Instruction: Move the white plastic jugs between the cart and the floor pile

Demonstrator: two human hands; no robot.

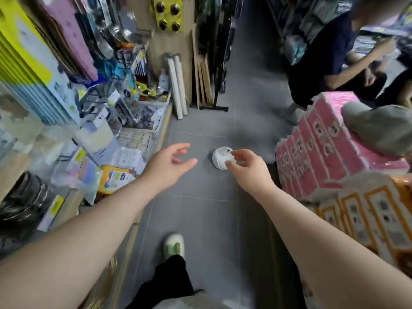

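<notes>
My right hand (247, 166) pinches a small round white packaged item (220, 158) between thumb and fingers, held out over the grey tiled floor (207, 121) of a shop aisle. My left hand (169, 163) is stretched forward a little to the left of it, fingers spread and relaxed, holding nothing. A gap separates the left fingertips from the white item. My foot in a pale green and white shoe (174, 245) stands on the floor below.
Crowded shelves of packaged goods (116, 130) line the left side. Stacked pink packs (323, 139) and orange packs (365, 210) stand at the right. Another person in dark clothes (323, 63) stands in the aisle at the back right. Rolled tubes (178, 85) lean at the shelf end.
</notes>
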